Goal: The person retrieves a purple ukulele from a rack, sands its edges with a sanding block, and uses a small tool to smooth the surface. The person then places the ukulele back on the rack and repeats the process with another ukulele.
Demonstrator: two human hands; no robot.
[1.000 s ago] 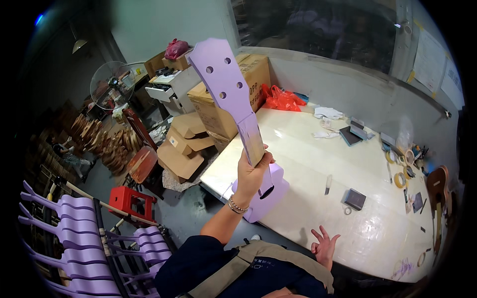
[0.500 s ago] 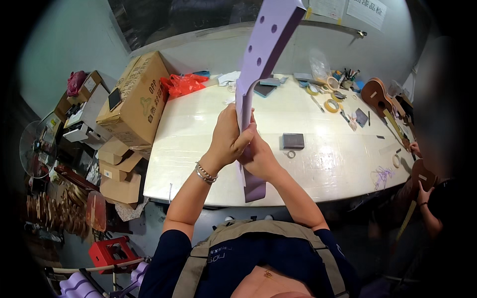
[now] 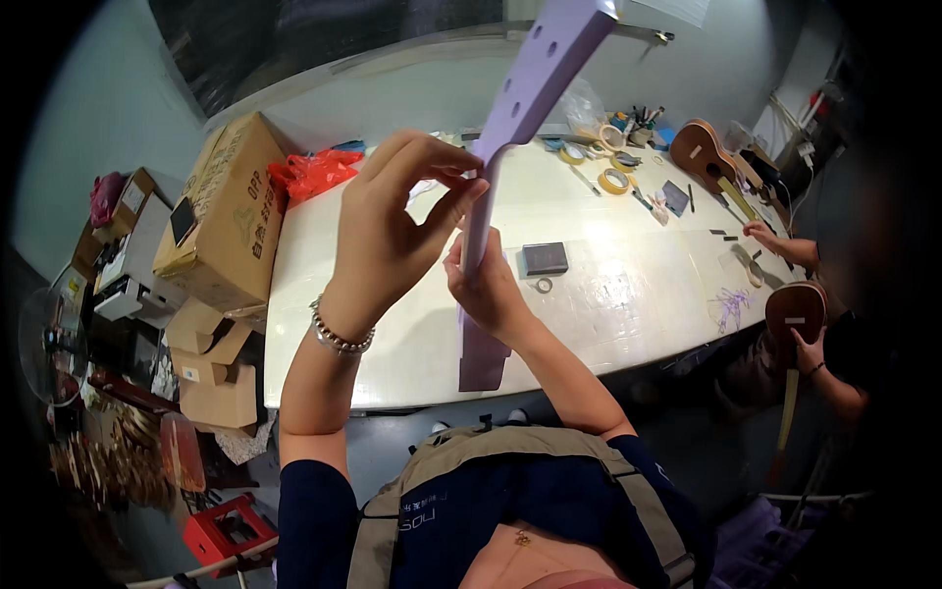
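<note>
A light purple ukulele neck stands nearly upright before me, its headstock with peg holes at the top and its broader heel end low, near the table's front edge. My right hand is wrapped round its lower shaft. My left hand is raised higher, thumb and fingertips pinched at the neck's left edge just below the headstock. Whether a small bit sits between those fingertips cannot be made out. Behind the neck, a dark grey block and a small ring lie on the white table.
A large cardboard box and a red plastic bag are at the left. Tape rolls and a pen holder lie back right, near a brown ukulele. At far right, another person's hands hold a ukulele. Purple scraps lie nearby.
My left hand has left its grip beside the right hand and risen to the neck's upper edge. My right hand still holds the shaft. The view has shifted somewhat to the right.
</note>
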